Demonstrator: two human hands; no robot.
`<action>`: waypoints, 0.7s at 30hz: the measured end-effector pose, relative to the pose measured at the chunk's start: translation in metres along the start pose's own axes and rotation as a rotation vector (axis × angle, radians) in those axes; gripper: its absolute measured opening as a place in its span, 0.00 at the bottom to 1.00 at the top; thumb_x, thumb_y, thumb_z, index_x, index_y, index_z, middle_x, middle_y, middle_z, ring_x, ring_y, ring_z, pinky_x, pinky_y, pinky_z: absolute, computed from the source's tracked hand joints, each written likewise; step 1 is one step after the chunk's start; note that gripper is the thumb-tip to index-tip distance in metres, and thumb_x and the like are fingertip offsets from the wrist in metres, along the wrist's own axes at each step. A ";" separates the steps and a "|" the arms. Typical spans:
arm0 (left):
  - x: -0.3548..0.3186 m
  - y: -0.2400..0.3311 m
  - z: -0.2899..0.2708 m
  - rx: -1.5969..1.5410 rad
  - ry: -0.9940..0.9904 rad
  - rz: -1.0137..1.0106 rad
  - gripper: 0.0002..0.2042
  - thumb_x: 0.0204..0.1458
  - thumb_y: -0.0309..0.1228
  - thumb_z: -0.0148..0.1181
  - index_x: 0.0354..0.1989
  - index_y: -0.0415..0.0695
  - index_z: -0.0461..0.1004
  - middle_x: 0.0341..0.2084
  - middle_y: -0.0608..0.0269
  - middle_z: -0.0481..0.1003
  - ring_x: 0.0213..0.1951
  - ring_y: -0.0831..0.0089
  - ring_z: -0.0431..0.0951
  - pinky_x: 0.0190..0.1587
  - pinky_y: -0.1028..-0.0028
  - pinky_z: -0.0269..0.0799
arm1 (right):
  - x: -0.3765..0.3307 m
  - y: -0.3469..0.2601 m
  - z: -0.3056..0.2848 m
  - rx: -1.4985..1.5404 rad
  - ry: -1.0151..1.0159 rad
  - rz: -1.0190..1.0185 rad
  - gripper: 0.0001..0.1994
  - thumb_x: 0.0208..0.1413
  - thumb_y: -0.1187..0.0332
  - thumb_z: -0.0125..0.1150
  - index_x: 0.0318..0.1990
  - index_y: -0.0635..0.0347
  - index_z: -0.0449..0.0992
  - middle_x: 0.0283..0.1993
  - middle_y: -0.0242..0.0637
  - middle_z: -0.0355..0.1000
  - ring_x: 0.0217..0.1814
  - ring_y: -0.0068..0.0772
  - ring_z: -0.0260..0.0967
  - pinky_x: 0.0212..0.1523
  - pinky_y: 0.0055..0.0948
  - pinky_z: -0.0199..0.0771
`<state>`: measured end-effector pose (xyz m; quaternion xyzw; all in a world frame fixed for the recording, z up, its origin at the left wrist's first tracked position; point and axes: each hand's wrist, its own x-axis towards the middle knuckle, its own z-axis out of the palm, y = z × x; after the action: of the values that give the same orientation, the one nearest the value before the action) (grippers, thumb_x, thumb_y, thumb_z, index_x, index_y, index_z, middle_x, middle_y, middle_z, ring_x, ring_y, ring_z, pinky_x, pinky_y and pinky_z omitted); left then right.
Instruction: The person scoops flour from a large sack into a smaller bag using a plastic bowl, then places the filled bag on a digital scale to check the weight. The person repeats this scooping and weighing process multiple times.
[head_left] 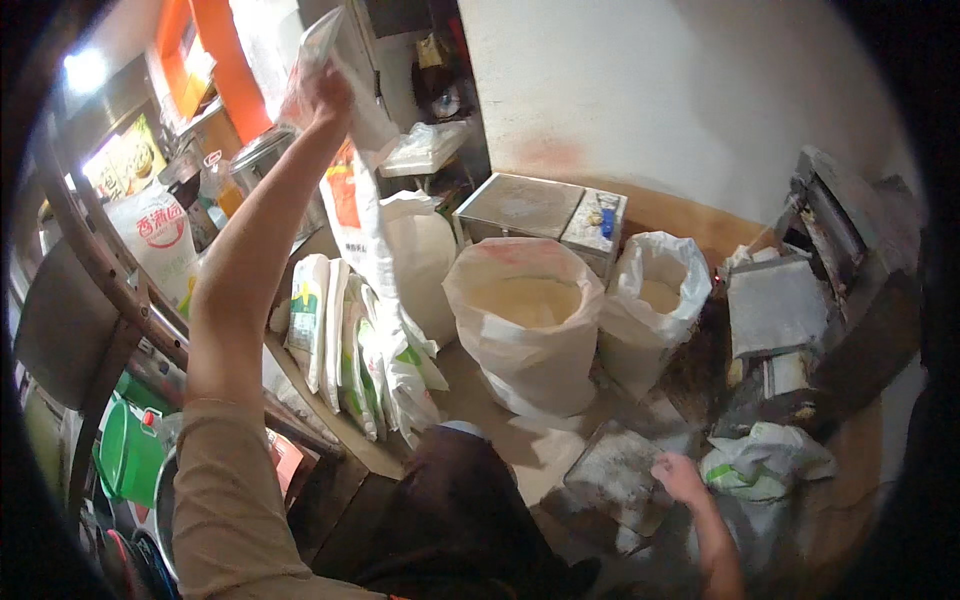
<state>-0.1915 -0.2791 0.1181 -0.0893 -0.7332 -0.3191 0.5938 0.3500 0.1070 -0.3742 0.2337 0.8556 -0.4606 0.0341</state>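
My left hand (325, 95) is raised high at the upper left, its fingers closed round the gathered end of a white plastic sack (355, 215). The sack seems to hang down below my forearm, with orange and red print on its side. Low at the right is my right hand (680, 475), fingers curled inward. It is at the edge of a dusty, greyish-white flat piece (612, 465) near the floor; whether it grips anything there cannot be made out. Beside that hand lies a crumpled white bag with green marks (765, 460).
Two open white sacks, a large one (525, 350) and a smaller one (650, 340), hold pale powder or grain. Behind them stands a metal box (525, 205). Folded white sacks (345, 345) lean at the left. A dusty machine (775, 305) stands right; a green container (130, 450) lower left.
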 end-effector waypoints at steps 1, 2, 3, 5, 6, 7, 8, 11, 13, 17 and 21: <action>0.001 0.033 -0.005 -0.064 0.019 0.049 0.15 0.57 0.39 0.48 0.47 0.45 0.71 0.36 0.53 0.76 0.37 0.58 0.76 0.40 0.60 0.70 | 0.003 -0.005 -0.001 0.019 0.010 -0.044 0.24 0.50 0.63 0.62 0.53 0.69 0.72 0.49 0.49 0.75 0.49 0.38 0.74 0.50 0.34 0.72; -0.002 0.068 -0.011 -0.215 -0.026 0.077 0.15 0.55 0.38 0.50 0.47 0.44 0.71 0.35 0.54 0.76 0.36 0.60 0.76 0.39 0.62 0.70 | 0.003 -0.027 -0.002 0.003 0.045 -0.083 0.23 0.51 0.63 0.61 0.53 0.69 0.72 0.49 0.49 0.74 0.49 0.38 0.74 0.51 0.34 0.71; -0.005 0.104 -0.013 -0.419 -0.102 0.085 0.16 0.54 0.37 0.52 0.48 0.42 0.72 0.35 0.56 0.76 0.35 0.63 0.76 0.38 0.64 0.70 | 0.002 -0.053 -0.008 -0.018 0.085 -0.109 0.22 0.52 0.63 0.61 0.52 0.68 0.72 0.49 0.50 0.74 0.50 0.38 0.73 0.52 0.34 0.71; -0.018 0.184 -0.033 -0.574 -0.305 0.028 0.18 0.53 0.39 0.57 0.47 0.39 0.73 0.34 0.58 0.76 0.32 0.68 0.76 0.37 0.69 0.71 | 0.027 -0.066 -0.009 0.021 0.219 -0.191 0.22 0.55 0.59 0.59 0.52 0.67 0.73 0.49 0.49 0.74 0.51 0.39 0.72 0.52 0.32 0.69; -0.031 0.204 -0.042 -0.484 -0.365 0.052 0.18 0.53 0.39 0.57 0.46 0.39 0.73 0.34 0.59 0.76 0.32 0.68 0.76 0.36 0.69 0.71 | 0.021 -0.111 -0.017 0.067 0.094 0.031 0.22 0.57 0.57 0.57 0.53 0.65 0.73 0.49 0.47 0.74 0.52 0.39 0.71 0.54 0.32 0.68; -0.041 0.228 -0.045 -0.573 -0.389 0.069 0.17 0.53 0.39 0.57 0.45 0.39 0.73 0.33 0.59 0.76 0.31 0.69 0.75 0.36 0.69 0.70 | 0.025 -0.106 -0.016 0.152 0.230 -0.398 0.24 0.60 0.54 0.53 0.56 0.62 0.71 0.51 0.42 0.72 0.53 0.34 0.69 0.54 0.30 0.67; -0.057 0.253 -0.047 -0.663 -0.424 0.072 0.17 0.53 0.39 0.57 0.44 0.39 0.73 0.32 0.60 0.76 0.31 0.69 0.75 0.36 0.69 0.70 | 0.039 -0.117 -0.022 0.290 0.108 -0.181 0.24 0.62 0.54 0.51 0.60 0.59 0.67 0.55 0.39 0.69 0.55 0.33 0.66 0.55 0.36 0.68; -0.064 0.286 -0.090 -0.774 -0.505 0.073 0.16 0.53 0.39 0.57 0.42 0.39 0.73 0.31 0.61 0.75 0.30 0.70 0.74 0.35 0.69 0.70 | 0.057 -0.162 0.018 0.763 -0.186 -0.062 0.34 0.61 0.44 0.49 0.69 0.53 0.54 0.69 0.46 0.53 0.67 0.51 0.55 0.60 0.54 0.65; -0.081 0.315 -0.090 -0.928 -0.567 0.017 0.15 0.53 0.39 0.58 0.40 0.39 0.73 0.29 0.62 0.74 0.30 0.70 0.74 0.35 0.68 0.69 | 0.062 -0.169 0.034 1.082 -0.164 0.047 0.45 0.57 0.36 0.49 0.72 0.52 0.40 0.73 0.55 0.40 0.71 0.60 0.46 0.63 0.57 0.60; -0.100 0.342 -0.095 -1.163 -0.626 -0.160 0.14 0.53 0.39 0.58 0.36 0.39 0.72 0.27 0.63 0.73 0.28 0.71 0.73 0.34 0.68 0.68 | 0.060 -0.164 0.045 1.575 -0.076 0.020 0.55 0.50 0.31 0.52 0.73 0.52 0.29 0.74 0.62 0.31 0.74 0.66 0.37 0.65 0.62 0.54; -0.101 0.330 -0.101 -1.229 -0.652 -0.329 0.14 0.52 0.39 0.59 0.33 0.39 0.72 0.25 0.65 0.72 0.27 0.72 0.72 0.33 0.68 0.68 | 0.070 -0.152 0.013 1.810 -0.033 -0.400 0.51 0.51 0.35 0.56 0.72 0.53 0.38 0.74 0.51 0.40 0.73 0.60 0.42 0.67 0.63 0.48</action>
<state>0.0871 -0.0540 0.1532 -0.3869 -0.5648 -0.7171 0.1308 0.2199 0.0511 -0.2838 0.0129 0.1939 -0.9538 -0.2293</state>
